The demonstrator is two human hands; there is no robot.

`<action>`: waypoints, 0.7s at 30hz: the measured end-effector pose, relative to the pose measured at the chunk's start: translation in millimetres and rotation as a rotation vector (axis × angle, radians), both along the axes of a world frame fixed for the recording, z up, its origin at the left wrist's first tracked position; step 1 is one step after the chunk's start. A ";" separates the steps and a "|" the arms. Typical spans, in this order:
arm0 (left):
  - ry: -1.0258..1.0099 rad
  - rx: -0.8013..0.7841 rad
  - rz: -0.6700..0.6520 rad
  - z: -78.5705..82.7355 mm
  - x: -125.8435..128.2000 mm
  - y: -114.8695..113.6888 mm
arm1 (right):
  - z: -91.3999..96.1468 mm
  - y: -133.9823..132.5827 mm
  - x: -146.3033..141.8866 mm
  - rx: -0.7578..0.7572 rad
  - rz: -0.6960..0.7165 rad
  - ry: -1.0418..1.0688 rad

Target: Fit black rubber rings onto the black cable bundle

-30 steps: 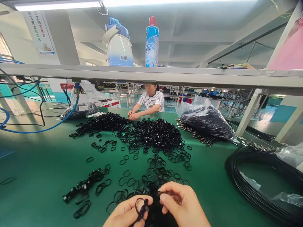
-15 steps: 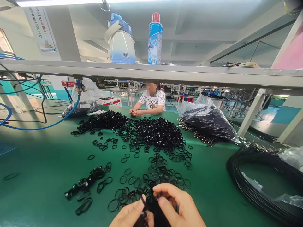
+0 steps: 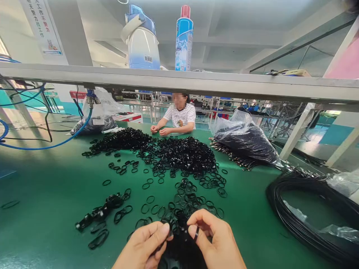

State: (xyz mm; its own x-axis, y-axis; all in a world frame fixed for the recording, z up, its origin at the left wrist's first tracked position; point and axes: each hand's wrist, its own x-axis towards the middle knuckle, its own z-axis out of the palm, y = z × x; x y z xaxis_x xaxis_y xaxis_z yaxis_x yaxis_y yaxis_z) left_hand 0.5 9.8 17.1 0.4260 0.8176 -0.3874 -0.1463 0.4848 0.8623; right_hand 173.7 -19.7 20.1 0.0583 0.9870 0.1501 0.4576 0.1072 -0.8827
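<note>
Near the front edge of the view, my left hand (image 3: 148, 243) is closed, thumb pressed to the fingers, with a dark bit showing at the tips that I cannot make out. My right hand (image 3: 215, 235) pinches a thin black ring (image 3: 196, 234) between thumb and fingers. The hands are apart. Between and below them lies a dark black mass (image 3: 182, 251), partly hidden by my fingers. Loose black rings (image 3: 191, 200) are scattered just beyond my hands.
Large heaps of black rings (image 3: 187, 155) lie farther back on the green table (image 3: 56, 194). A strip of clustered rings (image 3: 102, 211) is at left. Coiled black cable (image 3: 276, 209) and bagged cables (image 3: 246, 140) sit at right. Across the table sits a person (image 3: 181, 117). A shelf (image 3: 179, 80) spans overhead.
My hands have moved apart, the left one shifting left. A black ring now shows plainly in my right fingers. The view has tilted slightly down.
</note>
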 end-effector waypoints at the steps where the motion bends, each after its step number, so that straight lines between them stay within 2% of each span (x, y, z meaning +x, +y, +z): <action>1: 0.040 0.026 0.008 0.8 -1.1 0.8 | 0.9 0.1 1.5 -0.011 0.007 -0.021; 4: 0.109 0.083 0.002 -1.9 -2.5 2.1 | 1.7 -0.1 7.7 -0.013 0.054 -0.181; 9: 0.157 0.146 0.015 -6.1 -3.5 3.5 | -1.5 -1.2 12.8 0.133 0.121 -0.370; 15: 0.117 0.158 0.088 -5.4 -3.5 3.7 | -10.2 -2.9 0.1 0.073 0.091 -0.544; 18: 0.135 0.201 0.045 -8.1 -4.6 4.5 | -11.0 -0.8 0.8 0.079 0.089 -0.480; 21: 0.237 0.262 -0.030 -9.7 -5.2 4.8 | -10.5 3.5 4.6 -0.043 0.039 -0.282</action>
